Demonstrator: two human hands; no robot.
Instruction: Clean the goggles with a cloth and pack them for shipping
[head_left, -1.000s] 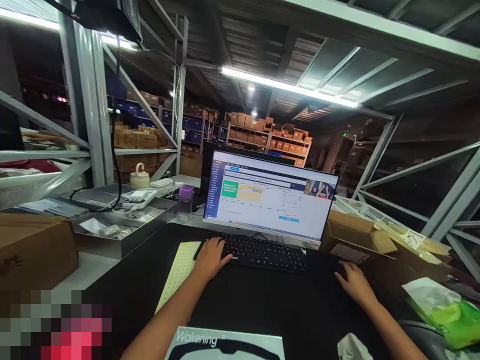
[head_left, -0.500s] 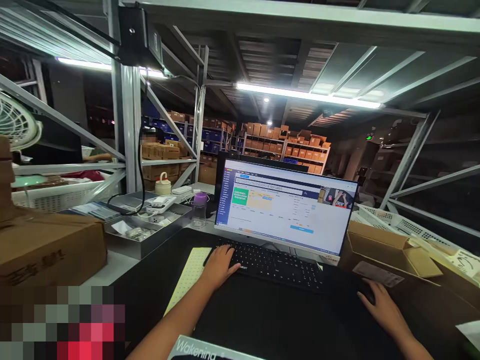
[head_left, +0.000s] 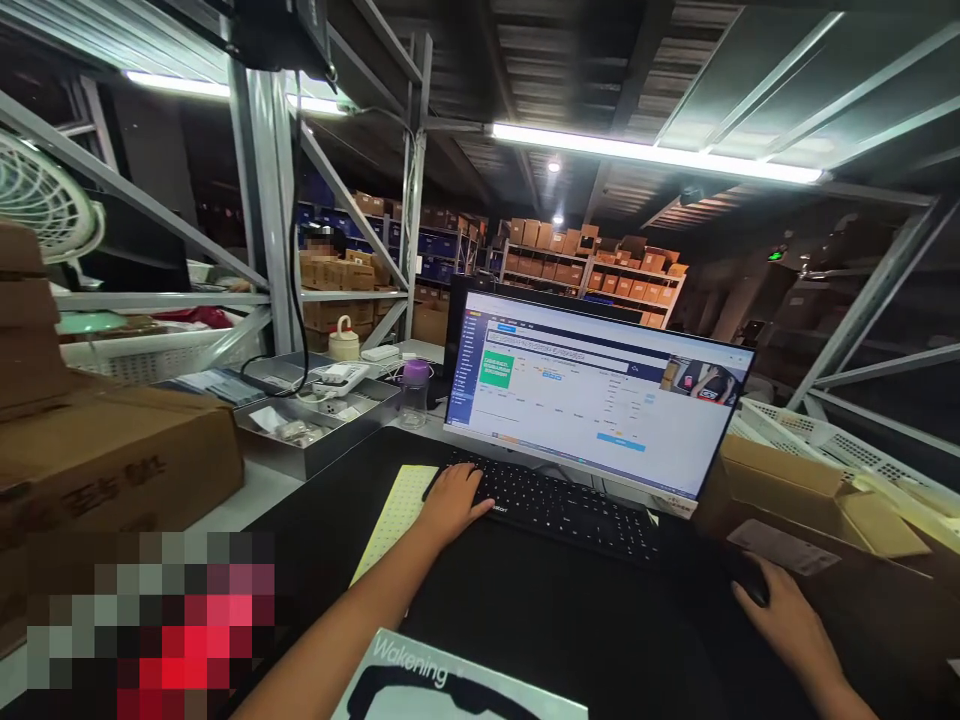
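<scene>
Your view has swung left; your left hand (head_left: pixel 452 505) lies loosely curled on the black keyboard (head_left: pixel 570 512), and your right hand (head_left: pixel 785 630) cups a dark mouse (head_left: pixel 750 582), mostly hidden beneath it.

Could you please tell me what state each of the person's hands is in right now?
Left hand: open, resting on the black keyboard, holding nothing.
Right hand: holding a black computer mouse.

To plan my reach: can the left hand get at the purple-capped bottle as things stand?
Probably yes. The left hand rests at the keyboard's left end, and the purple-capped bottle stands ahead, left of the monitor. Nothing seems to stand between them.
</scene>
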